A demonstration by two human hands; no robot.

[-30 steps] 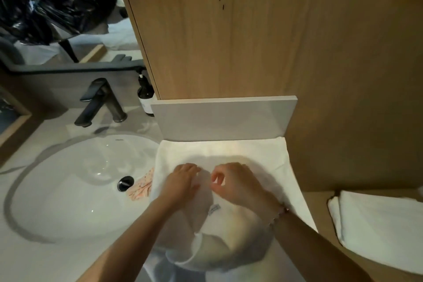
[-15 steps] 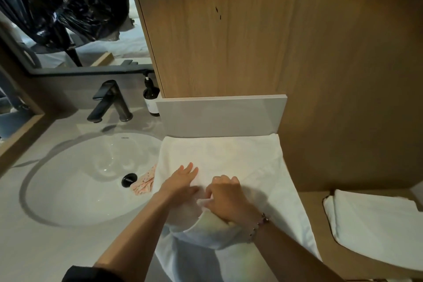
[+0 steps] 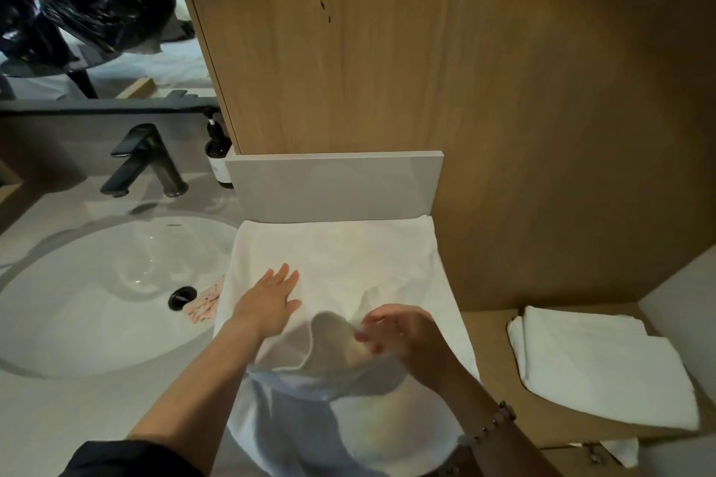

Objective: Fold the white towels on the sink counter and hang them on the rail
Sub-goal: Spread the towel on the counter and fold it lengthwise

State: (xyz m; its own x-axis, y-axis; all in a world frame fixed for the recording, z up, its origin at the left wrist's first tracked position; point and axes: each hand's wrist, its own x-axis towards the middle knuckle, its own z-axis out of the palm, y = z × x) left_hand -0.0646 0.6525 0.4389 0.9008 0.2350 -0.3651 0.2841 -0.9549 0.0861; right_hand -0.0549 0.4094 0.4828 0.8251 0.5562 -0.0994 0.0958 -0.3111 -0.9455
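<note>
A large white towel (image 3: pixel 348 259) lies spread on the sink counter to the right of the basin, its near end hanging over the front edge. My left hand (image 3: pixel 267 298) rests flat on it, fingers spread. My right hand (image 3: pixel 403 329) pinches a lifted fold of the towel just right of the left hand, and the cloth curls up between them. A second white towel (image 3: pixel 596 364), folded, lies on the lower wooden shelf at the right. No rail is in view.
The white oval basin (image 3: pixel 97 294) with a black drain fills the left, with a pink patterned cloth (image 3: pixel 205 306) at its right rim. Behind stand a black tap (image 3: pixel 143 163) and a dark pump bottle (image 3: pixel 219 155). A grey upstand (image 3: pixel 333 186) and a wooden panel (image 3: pixel 426 50) back the counter.
My left hand has slid forward and flattened on the towel. My right hand has moved right and lifted the fold it grips, opening a curl of cloth between the hands.
</note>
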